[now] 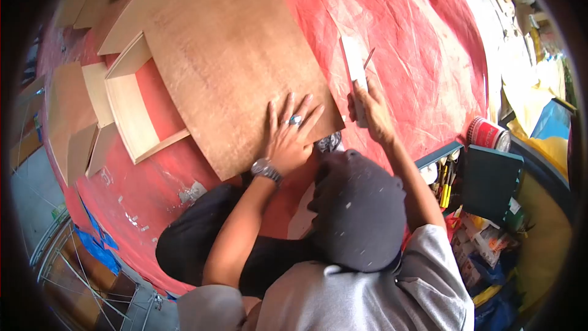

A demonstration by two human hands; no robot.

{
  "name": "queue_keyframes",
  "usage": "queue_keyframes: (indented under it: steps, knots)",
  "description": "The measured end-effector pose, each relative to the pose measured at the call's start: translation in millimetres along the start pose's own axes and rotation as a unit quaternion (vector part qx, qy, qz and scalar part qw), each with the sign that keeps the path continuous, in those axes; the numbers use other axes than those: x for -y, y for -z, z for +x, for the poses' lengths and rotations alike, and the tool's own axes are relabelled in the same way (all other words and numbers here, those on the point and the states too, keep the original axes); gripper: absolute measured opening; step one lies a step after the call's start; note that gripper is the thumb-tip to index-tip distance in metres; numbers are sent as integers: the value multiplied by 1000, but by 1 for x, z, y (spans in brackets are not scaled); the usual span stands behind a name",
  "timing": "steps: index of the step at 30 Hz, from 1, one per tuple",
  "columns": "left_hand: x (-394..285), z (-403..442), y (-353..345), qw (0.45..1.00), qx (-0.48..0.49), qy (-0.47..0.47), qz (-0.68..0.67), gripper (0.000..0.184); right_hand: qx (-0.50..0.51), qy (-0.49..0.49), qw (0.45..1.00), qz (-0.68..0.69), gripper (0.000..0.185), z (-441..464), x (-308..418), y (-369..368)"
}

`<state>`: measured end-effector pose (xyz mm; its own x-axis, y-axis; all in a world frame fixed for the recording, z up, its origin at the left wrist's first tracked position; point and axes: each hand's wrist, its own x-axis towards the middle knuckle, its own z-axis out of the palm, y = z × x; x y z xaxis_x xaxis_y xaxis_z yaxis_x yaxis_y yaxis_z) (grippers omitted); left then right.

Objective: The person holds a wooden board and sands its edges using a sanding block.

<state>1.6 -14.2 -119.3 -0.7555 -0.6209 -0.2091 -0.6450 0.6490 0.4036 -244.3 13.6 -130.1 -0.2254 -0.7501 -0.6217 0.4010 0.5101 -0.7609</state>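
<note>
My left hand [291, 138], with a ring and a wristwatch, lies with fingers spread on the lower part of a large brown board [226, 43]. To the right of the board, my right hand [375, 110] is closed around a long white flat strip [353, 55]. A thin pointed tool [369, 57] sticks up beside the strip from the same hand; its lower end is hidden. The board lies on a red sheet [416, 43], with its left edge beside an open wooden frame [125, 110].
Brown panels [73, 104] stand at the left. A red and white can [488, 133], a dark green box [490, 178] and a tray of yellow-handled tools [446, 190] are at the right. A capped head and grey shirt fill the lower middle.
</note>
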Motion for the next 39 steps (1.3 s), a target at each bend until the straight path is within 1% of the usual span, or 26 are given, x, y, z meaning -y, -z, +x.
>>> queue_keyframes:
  steps: [1,2,4,5,6,9,11,12,13,14,16,19,22,23,24,26,27,30,31,32,33,34,35,36,37,39]
  knots:
    - [2,0,6,997,-2,12,-77,88,35,-14,999,19,37,5,-12,9]
    - [12,0,10,996,-16,7,-89,82,26,-41,998,41,38,8,-26,17]
    - [51,13,8,995,-91,33,-30,79,72,-59,994,60,40,9,-36,18]
    - [74,29,13,990,-126,67,-7,76,89,-93,991,46,46,9,-39,19]
    - [91,52,21,982,-162,100,15,74,90,-59,994,11,49,13,-40,11]
    - [111,111,35,963,-158,175,128,68,108,3,990,-91,54,39,-23,-1]
    - [111,118,32,960,-168,189,125,67,115,31,984,-132,56,75,-11,-14]
    - [110,119,29,958,-172,194,124,66,119,67,979,-149,59,100,-6,-24]
    - [110,120,29,958,-174,194,124,67,118,82,983,-116,62,113,14,-44]
    - [110,120,29,958,-168,196,126,68,126,106,975,-148,62,145,14,-52]
    - [109,120,30,956,-163,205,130,69,119,142,976,-117,65,182,34,-77]
    - [110,122,30,955,-166,214,122,72,123,176,975,-62,71,207,39,-96]
    - [109,120,29,954,-173,212,123,74,88,191,955,-211,72,178,39,-76]
    - [108,120,28,954,-171,215,125,74,78,200,949,-230,72,159,25,-63]
    - [108,119,27,953,-168,217,127,74,80,183,948,-248,68,132,6,-46]
    - [109,123,27,951,-178,217,130,73,87,98,964,-231,59,73,-18,-17]
    - [109,122,27,950,-183,215,131,72,108,47,974,-192,55,59,-21,-11]
    - [110,123,25,949,-190,208,139,72,137,88,979,-120,51,83,-31,-14]
    - [110,124,25,949,-191,207,141,72,141,132,968,-161,51,106,-22,-21]
    - [109,122,24,948,-191,208,144,72,126,167,968,-140,53,125,-10,-36]
    - [108,122,24,949,-199,203,138,71,85,221,952,-195,55,163,-17,-43]
    - [108,122,24,948,-199,205,140,71,118,147,968,-166,58,161,22,-59]
    - [109,123,25,947,-199,206,143,71,122,140,972,-146,59,158,30,-62]
    - [109,123,24,948,-195,208,143,71,125,128,976,-126,60,151,30,-63]
    - [109,122,22,948,-205,204,134,70,106,149,964,-191,59,135,18,-52]
    - [110,123,20,946,-203,211,142,71,96,144,960,-220,57,80,-16,-19]
